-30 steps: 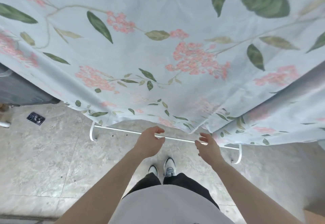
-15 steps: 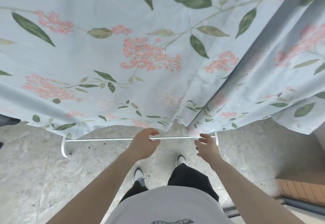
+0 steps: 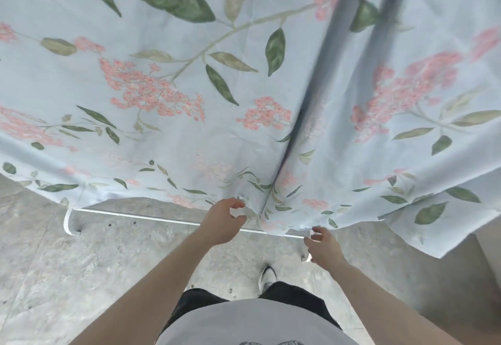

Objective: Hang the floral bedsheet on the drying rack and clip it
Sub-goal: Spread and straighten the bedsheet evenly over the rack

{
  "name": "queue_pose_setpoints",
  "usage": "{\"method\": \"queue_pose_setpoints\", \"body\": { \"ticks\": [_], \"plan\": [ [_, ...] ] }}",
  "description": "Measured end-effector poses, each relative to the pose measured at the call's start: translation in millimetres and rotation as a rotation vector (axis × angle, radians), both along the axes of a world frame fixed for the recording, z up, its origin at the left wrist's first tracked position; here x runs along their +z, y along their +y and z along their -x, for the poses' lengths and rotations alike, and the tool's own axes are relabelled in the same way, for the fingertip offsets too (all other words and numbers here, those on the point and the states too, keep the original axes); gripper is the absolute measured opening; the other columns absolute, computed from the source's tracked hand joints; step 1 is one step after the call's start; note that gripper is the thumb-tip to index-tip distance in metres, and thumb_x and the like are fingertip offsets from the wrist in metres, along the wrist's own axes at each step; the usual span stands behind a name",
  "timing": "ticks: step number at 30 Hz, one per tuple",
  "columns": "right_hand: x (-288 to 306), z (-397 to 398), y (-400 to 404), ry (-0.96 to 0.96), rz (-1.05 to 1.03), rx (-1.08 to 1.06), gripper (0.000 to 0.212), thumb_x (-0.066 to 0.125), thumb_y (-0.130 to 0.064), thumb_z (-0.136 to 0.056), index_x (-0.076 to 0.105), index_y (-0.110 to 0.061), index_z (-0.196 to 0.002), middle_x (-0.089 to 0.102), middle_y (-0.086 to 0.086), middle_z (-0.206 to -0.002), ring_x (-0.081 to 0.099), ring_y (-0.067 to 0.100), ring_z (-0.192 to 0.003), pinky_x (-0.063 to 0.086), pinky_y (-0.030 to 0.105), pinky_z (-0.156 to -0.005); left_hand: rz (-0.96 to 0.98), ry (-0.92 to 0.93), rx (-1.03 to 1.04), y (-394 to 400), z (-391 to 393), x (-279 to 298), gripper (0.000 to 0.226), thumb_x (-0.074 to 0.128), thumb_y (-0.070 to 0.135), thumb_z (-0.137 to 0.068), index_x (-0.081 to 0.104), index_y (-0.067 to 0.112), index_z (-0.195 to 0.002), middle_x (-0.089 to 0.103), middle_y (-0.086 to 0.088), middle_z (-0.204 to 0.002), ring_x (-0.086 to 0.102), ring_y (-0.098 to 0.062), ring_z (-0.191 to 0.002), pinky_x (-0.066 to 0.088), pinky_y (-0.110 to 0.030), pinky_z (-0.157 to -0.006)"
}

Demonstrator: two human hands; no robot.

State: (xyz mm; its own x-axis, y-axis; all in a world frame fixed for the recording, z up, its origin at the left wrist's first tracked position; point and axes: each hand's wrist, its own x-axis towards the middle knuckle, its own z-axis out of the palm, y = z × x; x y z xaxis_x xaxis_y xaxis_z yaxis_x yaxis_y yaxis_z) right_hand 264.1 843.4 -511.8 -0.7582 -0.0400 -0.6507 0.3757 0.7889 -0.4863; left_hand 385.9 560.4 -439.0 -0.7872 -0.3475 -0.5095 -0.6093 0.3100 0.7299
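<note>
Hanging over the drying rack (image 3: 151, 216), floral bedsheet (image 3: 189, 95) drapes ahead, hem just above both hands. Left hand (image 3: 221, 221): loosely curled, empty. Right hand (image 3: 324, 247): relaxed, empty, beside the hem. Advice: pinch the hem, tug evenly, flatten the centre fold. No clips visible. Below: stone floor (image 3: 81, 277), shoe (image 3: 267, 275).

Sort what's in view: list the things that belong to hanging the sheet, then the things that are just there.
Part of the job:
- floral bedsheet, draped over the rack
- drying rack, its white bottom bar visible
- left hand, fingers curled near the hem
- right hand, by the sheet's lower edge

Just there:
- stone floor
- shoe

No clips visible.
</note>
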Motion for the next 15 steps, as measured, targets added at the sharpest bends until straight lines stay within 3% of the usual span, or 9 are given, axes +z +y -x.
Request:
{"method": "queue_pose_setpoints", "body": {
  "ticks": [2, 3, 6, 9, 12, 15],
  "plan": [
    [5.4, 22.1, 15.1, 0.023, 0.019, 0.023, 0.048, 0.068, -0.03, -0.094, 0.052, -0.022, -0.138, 0.064, -0.002, -0.12, 0.069, 0.025, -0.101, 0.059, 0.051, -0.091, -0.016, 0.036, 0.036, 26.6, 19.6, 5.5, 0.033, 0.069, 0.029, -0.093, 0.065, 0.03, -0.126, 0.062, 0.0, -0.119, 0.06, -0.005, -0.073, 0.054, -0.036, -0.082],
    [7.0, 34.5, 30.8, 0.022, 0.019, 0.035, 0.048, 0.068, -0.03, -0.094, 0.052, -0.021, -0.138, 0.064, -0.003, -0.119, 0.069, 0.025, -0.103, 0.059, 0.051, -0.091, -0.008, 0.062, 0.054, 46.2, 33.4, 8.4, 0.032, 0.069, 0.029, -0.093, 0.065, 0.031, -0.125, 0.059, -0.001, -0.125, 0.061, -0.004, -0.074, 0.055, -0.038, -0.086],
    [4.9, 59.9, 66.0, 0.026, 0.004, 0.052, 0.05, 0.068, -0.032, -0.093, 0.052, -0.021, -0.139, 0.064, -0.005, -0.114, 0.068, 0.026, -0.105, 0.057, 0.051, -0.094, 0.015, 0.125, 0.052, 83.6, 62.5, 15.6, 0.038, 0.071, 0.028, -0.093, 0.064, 0.033, -0.13, 0.035, 0.009, -0.155, 0.063, -0.008, -0.099, 0.054, -0.032, -0.092],
    [9.8, 69.3, 95.3, 0.021, -0.002, 0.044, 0.051, 0.068, -0.029, -0.094, 0.05, -0.019, -0.141, 0.062, -0.002, -0.117, 0.069, 0.026, -0.099, 0.059, 0.05, -0.091, 0.063, 0.135, 0.024, 108.6, 82.8, 20.3, 0.048, 0.073, 0.026, -0.091, 0.061, 0.033, -0.137, 0.015, 0.009, -0.167, 0.055, -0.015, -0.127, 0.047, -0.035, -0.107],
    [14.6, 73.4, 118.6, -0.004, 0.005, 0.0, 0.053, 0.067, -0.026, -0.096, 0.046, -0.017, -0.144, 0.059, 0.002, -0.122, 0.069, 0.026, -0.09, 0.061, 0.045, -0.084, 0.105, 0.143, -0.029, 123.1, 100.4, 27.2, 0.063, 0.067, 0.025, -0.093, 0.048, 0.029, -0.153, 0.023, 0.007, -0.167, 0.038, -0.019, -0.148, 0.036, -0.041, -0.119],
    [14.4, 76.8, 133.7, -0.014, -0.019, -0.032, 0.056, 0.067, -0.029, -0.096, 0.043, -0.019, -0.146, 0.059, 0.002, -0.125, 0.07, 0.024, -0.09, 0.06, 0.048, -0.088, 0.126, 0.112, -0.097, 129.1, 115.2, 35.1, 0.07, 0.06, 0.025, -0.097, 0.032, 0.025, -0.161, 0.029, 0.003, -0.167, 0.042, -0.029, -0.144, 0.035, -0.043, -0.12]
  ]
}}
